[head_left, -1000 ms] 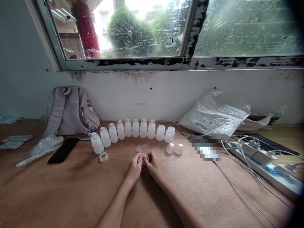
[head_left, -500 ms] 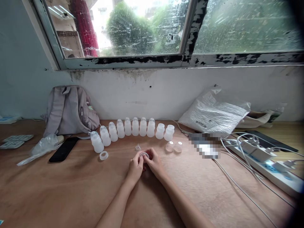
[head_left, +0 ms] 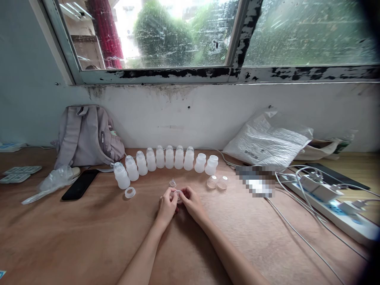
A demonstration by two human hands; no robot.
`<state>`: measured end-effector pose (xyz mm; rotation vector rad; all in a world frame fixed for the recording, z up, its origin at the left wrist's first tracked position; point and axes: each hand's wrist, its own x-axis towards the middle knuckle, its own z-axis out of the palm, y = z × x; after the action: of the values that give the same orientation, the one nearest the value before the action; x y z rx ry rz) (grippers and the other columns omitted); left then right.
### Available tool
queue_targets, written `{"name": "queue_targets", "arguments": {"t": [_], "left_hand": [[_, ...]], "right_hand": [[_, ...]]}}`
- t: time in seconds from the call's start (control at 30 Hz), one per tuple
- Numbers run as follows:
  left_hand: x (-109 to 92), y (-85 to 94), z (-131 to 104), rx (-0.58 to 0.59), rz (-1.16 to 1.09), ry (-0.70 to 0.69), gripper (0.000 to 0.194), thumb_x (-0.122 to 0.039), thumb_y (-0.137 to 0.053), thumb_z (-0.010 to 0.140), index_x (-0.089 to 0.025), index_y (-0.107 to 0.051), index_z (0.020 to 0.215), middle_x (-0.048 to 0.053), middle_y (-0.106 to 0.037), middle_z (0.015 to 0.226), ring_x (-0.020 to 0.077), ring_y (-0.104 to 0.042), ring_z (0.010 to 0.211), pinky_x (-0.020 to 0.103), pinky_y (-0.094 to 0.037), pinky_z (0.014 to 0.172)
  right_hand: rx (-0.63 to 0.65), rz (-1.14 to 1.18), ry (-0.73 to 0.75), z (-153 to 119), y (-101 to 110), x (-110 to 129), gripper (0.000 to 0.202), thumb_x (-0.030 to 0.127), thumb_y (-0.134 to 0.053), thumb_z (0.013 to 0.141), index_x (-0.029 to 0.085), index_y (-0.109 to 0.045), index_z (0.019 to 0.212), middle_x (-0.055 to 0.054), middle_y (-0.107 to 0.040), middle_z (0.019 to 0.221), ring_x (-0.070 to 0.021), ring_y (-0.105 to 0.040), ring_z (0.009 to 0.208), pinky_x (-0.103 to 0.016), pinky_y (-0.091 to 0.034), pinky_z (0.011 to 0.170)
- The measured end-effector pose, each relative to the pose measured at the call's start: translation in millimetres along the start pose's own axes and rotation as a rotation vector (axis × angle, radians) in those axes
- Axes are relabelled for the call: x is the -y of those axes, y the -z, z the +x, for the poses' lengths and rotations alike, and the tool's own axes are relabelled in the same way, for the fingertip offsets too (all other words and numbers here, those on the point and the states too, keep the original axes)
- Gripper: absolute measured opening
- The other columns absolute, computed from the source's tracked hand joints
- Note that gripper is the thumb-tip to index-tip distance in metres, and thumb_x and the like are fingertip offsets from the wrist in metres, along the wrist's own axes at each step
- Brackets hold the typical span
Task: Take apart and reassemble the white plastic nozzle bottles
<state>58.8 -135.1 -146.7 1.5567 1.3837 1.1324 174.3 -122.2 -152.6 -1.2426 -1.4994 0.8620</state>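
Head view: The fingers of the left hand (head_left: 168, 205) and the right hand (head_left: 192, 203) are closed on a small translucent ring-shaped piece (head_left: 178, 194), gripped between them just above the table (head_left: 97, 237), thumbs and index fingertips meeting around its rim. Just beyond the hands stands a clear silicone nipple (head_left: 172, 183); a white collar ring (head_left: 130, 192) lies in front of the leftmost of the eight capped bottles (head_left: 169, 157), which form an arc continued at the right by two uncapped bottles (head_left: 211, 165). Two clear domed caps (head_left: 222, 183) rest in front of the latter. The lower fingers of both hands are mostly hidden beneath the piece and the palms, the forearms are cut off at the bottom edge, and the piece is too small and too covered for its inner detail to be made out. A pixelated patch conceals an object beside the power strip (head_left: 332, 208). Compared with the preceding frame, the piece is turned so that more of its side shows below the rim; the bottles, collar ring and caps keep their arrangement.
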Motion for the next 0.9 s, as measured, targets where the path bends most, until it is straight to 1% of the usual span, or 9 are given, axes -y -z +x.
{"name": "queue_targets", "arguments": {"t": [0.1, 0.2, 0.33, 0.43, 0.5, 0.57, 0.73, 0.9], "left_hand": [[-2.7, 0.8, -0.8, 0.005, 0.009, -0.017, 0.014, -0.034, -0.044, 0.079, -0.02, -0.048, 0.08, -0.004, -0.056, 0.049, 0.0105, -0.052, 0.036, 0.018, -0.038, 0.038], [-3.2, 0.3, -2.1, 0.007, -0.004, -0.023, 0.015, -0.034, -0.041, 0.081, -0.02, -0.047, 0.081, -0.004, -0.056, 0.049, 0.0105, -0.052, 0.037, 0.018, -0.039, 0.04], [-2.3, -1.0, -3.3, -0.011, -0.004, -0.024, 0.022, -0.036, -0.033, 0.084, -0.02, -0.048, 0.085, -0.002, -0.057, 0.055, 0.01, -0.052, 0.038, 0.019, -0.04, 0.041], [-2.0, -1.4, -3.8, -0.023, 0.014, -0.039, 0.023, -0.036, -0.031, 0.085, -0.02, -0.048, 0.087, -0.002, -0.058, 0.061, 0.009, -0.05, 0.037, 0.019, -0.04, 0.042], [-2.0, -1.5, -4.1, -0.024, 0.025, -0.05, 0.023, -0.036, -0.031, 0.085, -0.021, -0.047, 0.088, -0.001, -0.059, 0.065, 0.0087, -0.051, 0.038, 0.019, -0.04, 0.042], [-1.8, -1.8, -4.2, -0.019, 0.04, -0.054, 0.022, -0.037, -0.031, 0.085, -0.021, -0.047, 0.087, -0.001, -0.06, 0.066, 0.0089, -0.052, 0.04, 0.019, -0.04, 0.043], [-0.1, -1.7, -3.9, -0.005, 0.056, -0.054, 0.019, -0.036, -0.032, 0.085, -0.021, -0.043, 0.083, -0.003, -0.055, 0.057, 0.0097, -0.051, 0.039, 0.019, -0.039, 0.043], [1.4, -0.3, -3.1, 0.023, 0.065, -0.061, 0.016, -0.034, -0.034, 0.084, -0.021, -0.042, 0.081, -0.004, -0.054, 0.053, 0.0103, -0.05, 0.037, 0.019, -0.038, 0.042]], "right_hand": [[-0.001, -0.049, 0.027, -0.8, -0.8, 1.5, 0.016, 0.033, -0.048, 0.075, 0.018, -0.052, 0.071, 0.0, -0.056, 0.062, -0.0129, -0.05, 0.055, -0.024, -0.039, 0.051], [-0.003, -0.05, 0.035, -1.4, -1.1, 2.1, 0.016, 0.033, -0.048, 0.075, 0.018, -0.051, 0.072, 0.0, -0.057, 0.063, -0.0133, -0.051, 0.055, -0.024, -0.04, 0.051], [0.012, 0.029, 0.021, -1.7, -1.0, 0.8, 0.022, 0.038, -0.047, 0.077, 0.017, -0.054, 0.076, -0.002, -0.06, 0.066, -0.0144, -0.054, 0.056, -0.025, -0.043, 0.052], [0.036, 0.074, 0.011, -1.8, -1.3, 0.2, 0.026, 0.04, -0.047, 0.077, 0.016, -0.058, 0.081, -0.005, -0.062, 0.072, -0.0156, -0.057, 0.06, -0.026, -0.045, 0.055], [0.038, 0.084, -0.002, -1.9, -1.4, 0.6, 0.027, 0.041, -0.048, 0.077, 0.016, -0.058, 0.08, -0.005, -0.063, 0.073, -0.0159, -0.057, 0.06, -0.026, -0.046, 0.055], [0.035, 0.09, -0.011, -2.2, -1.1, 1.6, 0.027, 0.041, -0.049, 0.076, 0.016, -0.058, 0.078, -0.005, -0.063, 0.071, -0.0156, -0.057, 0.059, -0.026, -0.046, 0.054], [0.054, 0.103, -0.018, -2.1, 0.1, 3.0, 0.025, 0.041, -0.049, 0.076, 0.017, -0.055, 0.072, -0.001, -0.059, 0.06, -0.0134, -0.054, 0.051, -0.025, -0.044, 0.05], [0.039, 0.09, -0.029, -1.1, -0.2, 3.0, 0.023, 0.039, -0.051, 0.074, 0.018, -0.051, 0.066, 0.0, -0.058, 0.057, -0.0131, -0.053, 0.05, -0.024, -0.043, 0.048]]}}
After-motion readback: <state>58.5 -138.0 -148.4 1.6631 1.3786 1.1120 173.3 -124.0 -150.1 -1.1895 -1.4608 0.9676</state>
